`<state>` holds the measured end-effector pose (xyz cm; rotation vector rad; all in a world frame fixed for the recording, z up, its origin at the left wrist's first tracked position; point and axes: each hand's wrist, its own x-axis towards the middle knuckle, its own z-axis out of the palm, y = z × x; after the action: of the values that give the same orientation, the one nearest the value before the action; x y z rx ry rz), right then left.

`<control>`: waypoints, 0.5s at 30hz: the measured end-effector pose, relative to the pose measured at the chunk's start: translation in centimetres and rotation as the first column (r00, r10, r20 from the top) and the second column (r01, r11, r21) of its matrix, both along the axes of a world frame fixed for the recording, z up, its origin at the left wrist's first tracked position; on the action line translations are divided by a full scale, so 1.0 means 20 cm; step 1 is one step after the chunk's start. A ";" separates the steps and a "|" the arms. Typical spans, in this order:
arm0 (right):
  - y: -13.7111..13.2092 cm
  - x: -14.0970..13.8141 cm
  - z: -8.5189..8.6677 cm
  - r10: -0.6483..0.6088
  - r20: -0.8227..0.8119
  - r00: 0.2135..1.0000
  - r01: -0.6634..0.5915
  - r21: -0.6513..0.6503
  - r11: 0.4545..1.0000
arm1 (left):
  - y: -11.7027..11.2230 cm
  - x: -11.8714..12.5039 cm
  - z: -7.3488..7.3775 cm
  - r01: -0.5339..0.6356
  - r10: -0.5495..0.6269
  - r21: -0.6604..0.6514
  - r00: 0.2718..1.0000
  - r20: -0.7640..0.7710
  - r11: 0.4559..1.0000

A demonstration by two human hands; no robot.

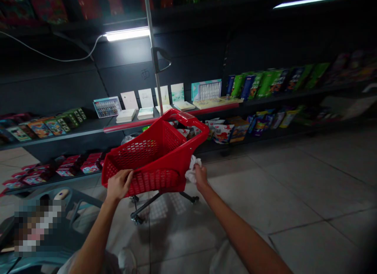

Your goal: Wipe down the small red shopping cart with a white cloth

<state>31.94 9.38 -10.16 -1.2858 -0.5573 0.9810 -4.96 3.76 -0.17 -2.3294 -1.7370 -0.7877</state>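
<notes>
A red plastic shopping cart (171,164) stands side-on in front of me on dark legs with casters. My left hand (119,183) rests on the cart's near rim at its left end, fingers curled over the edge. Bunched in my right hand (201,176) is a white cloth (192,168), pressed against or right beside the cart's right end, below the handle (187,119). Whether the cloth touches the plastic I cannot tell for sure. Inside the part of the basket that shows, I see no goods.
Behind the cart runs a dark shelf with books (145,103), boxes (47,126) and snack bags (265,85). A metal pole (156,70) rises from the shelf area. At the lower left stands a blue-grey plastic chair (79,201). Tiled floor (282,179) extends to the right.
</notes>
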 end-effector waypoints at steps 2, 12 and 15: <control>0.01 0.01 0.09 0.026 -0.040 0.999 -0.023 0.067 0.997 | 0.02 0.09 0.01 0.082 -0.082 0.010 0.997 0.006 0.997; 0.04 -0.02 0.06 0.080 -0.033 0.996 -0.078 0.048 0.996 | 0.10 0.29 0.08 0.006 0.003 -0.082 0.994 0.110 0.997; 0.04 -0.02 0.05 0.144 -0.068 0.987 -0.143 0.024 0.989 | 0.10 0.26 0.06 -0.048 0.053 -0.051 0.992 0.110 0.998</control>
<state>31.56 10.15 -9.12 -1.2025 -0.6109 1.1330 0.26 5.68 0.98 -2.3024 -1.8724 -0.8932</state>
